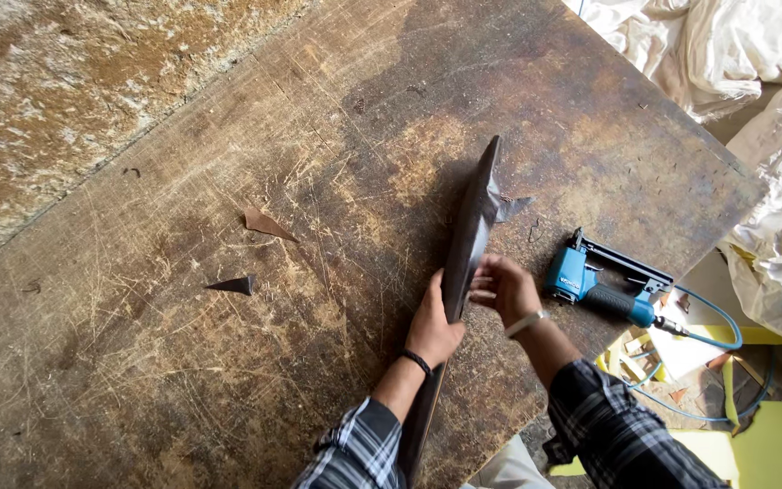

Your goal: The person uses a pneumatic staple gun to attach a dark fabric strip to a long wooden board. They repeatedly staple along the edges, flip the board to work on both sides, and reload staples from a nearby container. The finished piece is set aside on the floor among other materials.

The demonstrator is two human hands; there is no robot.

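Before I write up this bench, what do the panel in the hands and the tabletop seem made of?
The dark panel, held on edge by the left hand and right hand, looks like board wrapped in matte dark brown leatherette; a loose flap shows. The tabletop seems bare worn wood, scratched and stained.

The scratched, dark wooden worktable (228, 380) lies open across its whole left half, crossed only by two small triangular scraps, one tan (267, 224) and one dark (233, 285) (both flat, no bar to a passing hand). The middle is blocked by a thin dark brown panel (469, 237) standing on edge, which splits left from right. Just right of it, a blue pneumatic staple gun (604, 282) with its blue hose (715, 317) narrows the way along the table's right edge. Beyond the far corner, crumpled cream sheeting (726, 45) crowds in.
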